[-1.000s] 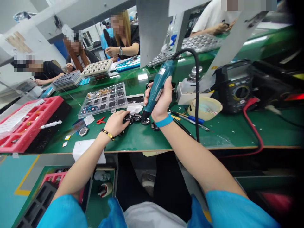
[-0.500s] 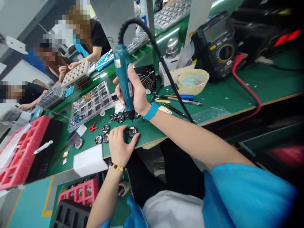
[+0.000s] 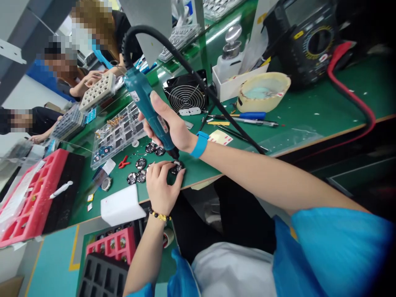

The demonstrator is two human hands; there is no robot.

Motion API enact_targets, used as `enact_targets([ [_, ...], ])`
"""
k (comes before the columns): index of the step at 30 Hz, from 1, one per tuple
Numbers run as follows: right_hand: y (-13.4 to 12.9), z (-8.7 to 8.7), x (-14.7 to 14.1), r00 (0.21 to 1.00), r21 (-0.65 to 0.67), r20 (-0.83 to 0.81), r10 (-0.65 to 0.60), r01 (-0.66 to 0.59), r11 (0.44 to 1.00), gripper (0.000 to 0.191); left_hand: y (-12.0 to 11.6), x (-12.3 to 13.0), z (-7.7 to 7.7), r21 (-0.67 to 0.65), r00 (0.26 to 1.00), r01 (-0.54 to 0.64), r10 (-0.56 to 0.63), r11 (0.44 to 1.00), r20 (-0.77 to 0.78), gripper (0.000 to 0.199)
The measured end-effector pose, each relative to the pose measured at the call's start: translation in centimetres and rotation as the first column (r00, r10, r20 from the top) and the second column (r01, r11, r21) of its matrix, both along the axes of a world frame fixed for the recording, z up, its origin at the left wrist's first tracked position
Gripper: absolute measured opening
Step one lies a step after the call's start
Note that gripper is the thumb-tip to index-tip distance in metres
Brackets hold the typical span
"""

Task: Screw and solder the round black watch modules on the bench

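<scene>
My right hand point(image 3: 173, 128) is wrapped round a teal electric screwdriver point(image 3: 148, 109), which leans with its black nose down and its cable arching off the top. The tip meets a small round black part point(image 3: 177, 167) at the table's front edge; the exact contact point is too small to make out. Thumb and fingers of my left hand point(image 3: 162, 183) grip that part from both sides. Several similar round black parts point(image 3: 140, 164) lie just left of and behind my left hand. Red clip-like pliers point(image 3: 123, 162) rest beyond them.
A clear compartment box point(image 3: 119, 136) with small parts stands behind. At the right are a fan point(image 3: 186, 97), a tape roll point(image 3: 262, 93), pens point(image 3: 252, 115) and a multimeter point(image 3: 305, 45). White foam point(image 3: 122, 206) overhangs the front edge; a pink tray point(image 3: 37, 198) is left. Co-workers sit across.
The screwdriver has come down and tilted, its tip moving from above the round black part onto it. My left hand keeps its hold on the part. The whole view has shifted slightly.
</scene>
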State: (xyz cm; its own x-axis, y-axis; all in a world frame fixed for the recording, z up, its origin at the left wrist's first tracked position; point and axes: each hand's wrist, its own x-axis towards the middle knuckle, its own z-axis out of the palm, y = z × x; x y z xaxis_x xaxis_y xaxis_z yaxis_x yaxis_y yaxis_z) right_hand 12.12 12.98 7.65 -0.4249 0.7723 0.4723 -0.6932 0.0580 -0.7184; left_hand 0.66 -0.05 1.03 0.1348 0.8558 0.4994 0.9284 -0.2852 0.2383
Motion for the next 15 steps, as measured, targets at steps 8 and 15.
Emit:
enact_targets([
  [8,-0.52,-0.53,-0.34,0.999,0.028,0.006,0.033,-0.033,0.999,0.062,0.07,0.09,0.01,0.013,1.0,-0.003,0.003,1.0,0.001,0.019],
  [15,-0.81,-0.25,-0.38,1.0,0.034,0.024,0.014,-0.015,0.999,0.061,0.17,0.07,-0.09,0.031,1.0,0.005,-0.005,1.0,-0.003,0.019],
])
